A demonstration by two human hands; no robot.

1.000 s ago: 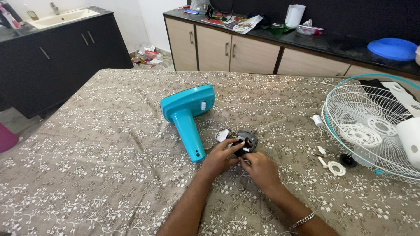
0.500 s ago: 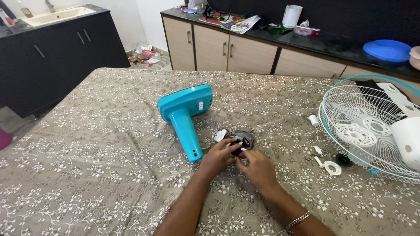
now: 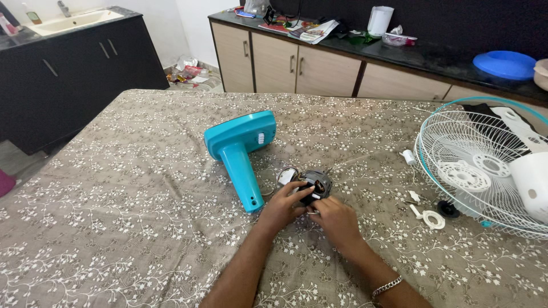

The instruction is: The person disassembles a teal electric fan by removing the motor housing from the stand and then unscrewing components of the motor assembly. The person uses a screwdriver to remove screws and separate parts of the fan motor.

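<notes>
Gripping one motor [image 3: 315, 183] | two hands: left hand [image 3: 281, 207], right hand [image 3: 337, 221] | one teal stand [image 3: 238, 151]

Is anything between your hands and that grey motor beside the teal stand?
Nothing visible. The left hand and right hand both touch the grey motor directly; the teal stand lies apart on its left.

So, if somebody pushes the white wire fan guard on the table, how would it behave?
The fan guard looks like thin open wire, so it is probably light for its size and would slide easily on the tablecloth. It lies flat, so tipping seems unlikely. The thin wires may bend if pressed hard.
</notes>
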